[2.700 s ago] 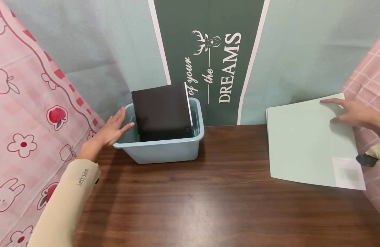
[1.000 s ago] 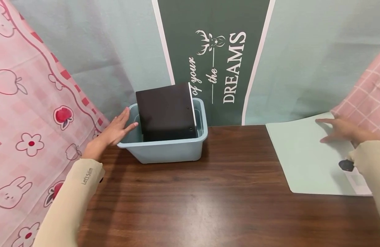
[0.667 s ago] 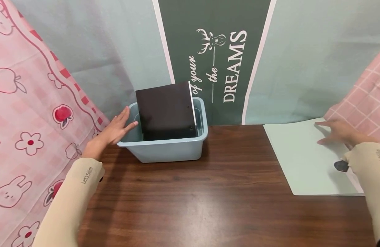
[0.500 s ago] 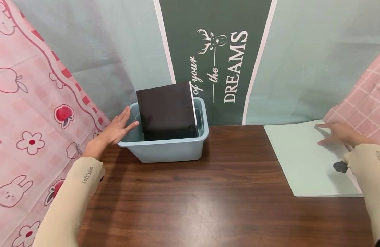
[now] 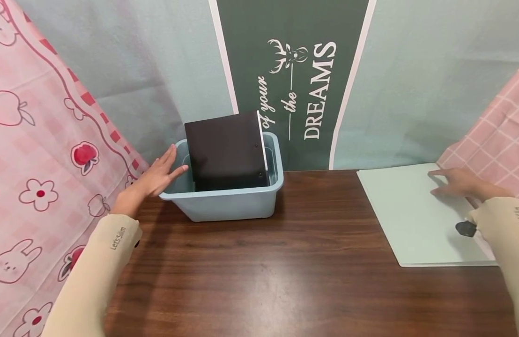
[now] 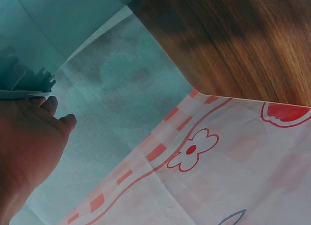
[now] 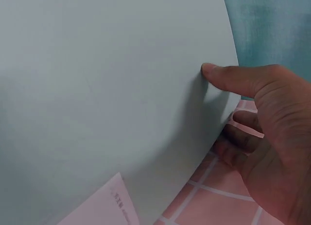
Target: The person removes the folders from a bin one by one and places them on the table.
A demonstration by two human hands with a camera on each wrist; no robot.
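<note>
A pale blue plastic tub (image 5: 219, 206) stands against the back curtain, left of the middle. Inside it a black binder (image 5: 226, 150) with two small rivets leans upright, its top above the rim. My left hand (image 5: 158, 175) rests at the tub's left end, thumb reaching over the rim and fingers straight. In the left wrist view, its smaller fingers lie right under the rim. At the far right my right hand (image 5: 462, 182) grips the edge of a pale green folder (image 5: 415, 215). The right wrist view shows the thumb on its face and other fingers at the edge.
A dark brown wooden table (image 5: 259, 281) lies beneath everything. A printed curtain (image 5: 390, 84) hangs behind, a pink patterned cloth (image 5: 40, 140) on the left and a pink checked cloth (image 5: 495, 145) on the right. A pinkish label (image 7: 107, 205) is on the folder's lower part.
The green folder, standing higher before, has come down low towards the table along with my right hand, its lower left corner shifting rightwards. The left hand and tub keep their places.
</note>
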